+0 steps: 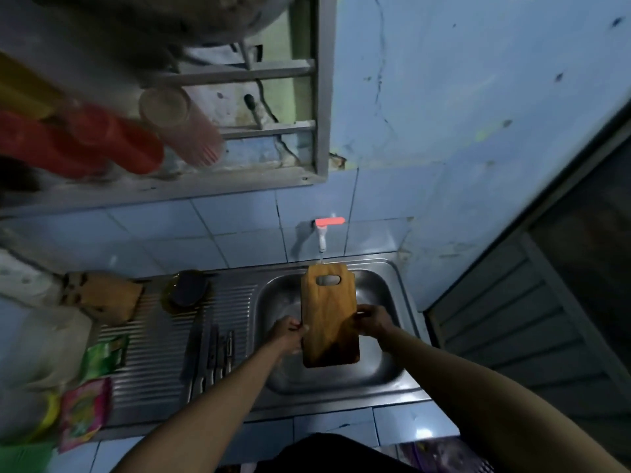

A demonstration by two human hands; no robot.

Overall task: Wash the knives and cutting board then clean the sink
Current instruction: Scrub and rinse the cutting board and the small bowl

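My left hand [288, 331] and right hand [370, 322] grip the board [327, 315] by its sides. It hangs over the sink [392, 295] under the tap [322, 238]. Knives [211, 356] lie left.

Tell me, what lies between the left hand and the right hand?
The cutting board, in the head view. The left hand grips its left edge and the right hand its right edge, over the sink, under the tap.

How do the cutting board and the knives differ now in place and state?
The cutting board is held over the sink by the left hand and right hand, under the tap; the knives lie untouched on the ribbed drainboard. The board is wood; the knives are dark.
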